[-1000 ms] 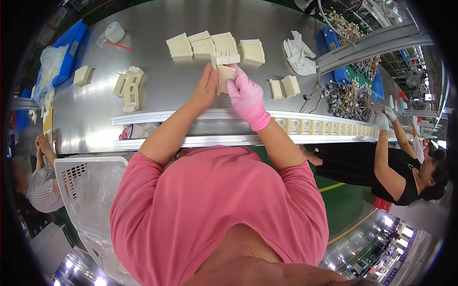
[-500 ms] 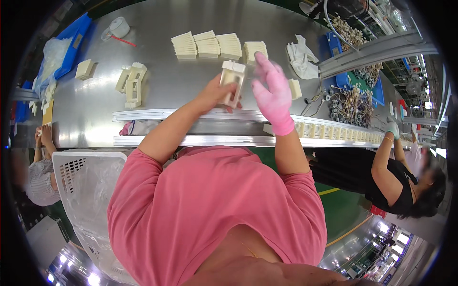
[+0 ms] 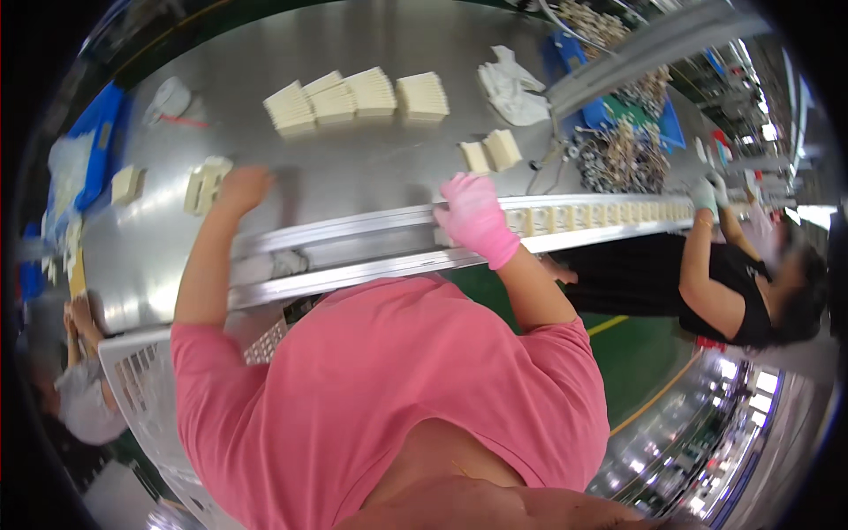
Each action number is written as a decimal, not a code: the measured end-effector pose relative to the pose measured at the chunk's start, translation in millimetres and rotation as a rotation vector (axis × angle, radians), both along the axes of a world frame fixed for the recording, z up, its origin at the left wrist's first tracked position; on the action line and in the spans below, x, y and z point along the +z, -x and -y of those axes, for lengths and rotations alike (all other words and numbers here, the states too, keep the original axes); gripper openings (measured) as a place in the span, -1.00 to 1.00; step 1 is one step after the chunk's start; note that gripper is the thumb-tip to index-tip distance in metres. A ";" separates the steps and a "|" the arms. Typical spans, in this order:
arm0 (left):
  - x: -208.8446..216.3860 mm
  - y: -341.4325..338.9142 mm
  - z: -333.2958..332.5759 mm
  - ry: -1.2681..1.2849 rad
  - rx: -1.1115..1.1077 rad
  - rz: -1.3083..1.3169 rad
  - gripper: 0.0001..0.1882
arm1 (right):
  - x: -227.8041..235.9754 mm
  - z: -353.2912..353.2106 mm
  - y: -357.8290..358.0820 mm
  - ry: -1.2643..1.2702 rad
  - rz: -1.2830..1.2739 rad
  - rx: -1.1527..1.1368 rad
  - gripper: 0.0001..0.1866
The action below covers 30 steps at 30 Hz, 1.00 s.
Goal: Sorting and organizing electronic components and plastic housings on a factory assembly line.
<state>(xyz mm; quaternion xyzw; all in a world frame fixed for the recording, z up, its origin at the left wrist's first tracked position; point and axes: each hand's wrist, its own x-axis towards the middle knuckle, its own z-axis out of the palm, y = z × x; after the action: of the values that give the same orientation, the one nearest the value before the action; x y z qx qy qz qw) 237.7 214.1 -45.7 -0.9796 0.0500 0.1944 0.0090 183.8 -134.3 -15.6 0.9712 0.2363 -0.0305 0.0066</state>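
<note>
Bare left hand (image 3: 247,189), curled, at left beside cream plastic frames (image 3: 207,185); pink-gloved right hand (image 3: 477,216), half-curled, over silver metal rail (image 3: 353,223); grips unverifiable.

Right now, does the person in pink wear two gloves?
No, the right hand wears a pink glove, while the left hand is bare.

No label, sign or number can be read.

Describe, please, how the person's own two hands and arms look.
The left hand is bare. The right hand wears a pink glove, paler over the hand and brighter at the wrist. Both forearms are bare below short, plain pink sleeves.
</note>
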 end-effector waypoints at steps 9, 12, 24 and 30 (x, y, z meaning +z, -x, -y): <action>-146.6 -20.1 -120.2 -0.224 -0.419 -0.196 -0.72 | -15.8 13.8 -83.7 -0.274 -0.282 -0.226 -0.67; -105.8 -29.8 -58.2 0.104 -0.240 -0.245 -0.80 | -69.0 28.2 -126.0 0.017 -0.321 -0.335 -0.65; -67.8 -7.1 16.1 0.088 -0.374 0.041 -0.86 | -127.2 32.3 -131.8 0.370 -0.168 -0.551 -0.56; -56.8 -11.3 11.6 0.549 -0.027 0.246 -0.81 | -121.6 25.7 -135.0 0.245 -0.091 -0.565 -0.66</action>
<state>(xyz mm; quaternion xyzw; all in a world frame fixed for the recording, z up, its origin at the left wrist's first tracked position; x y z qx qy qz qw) 248.9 202.5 -102.5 -0.9608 0.1124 0.0534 -0.2478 318.8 -159.9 -137.2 0.9881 -0.0485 -0.1028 0.1041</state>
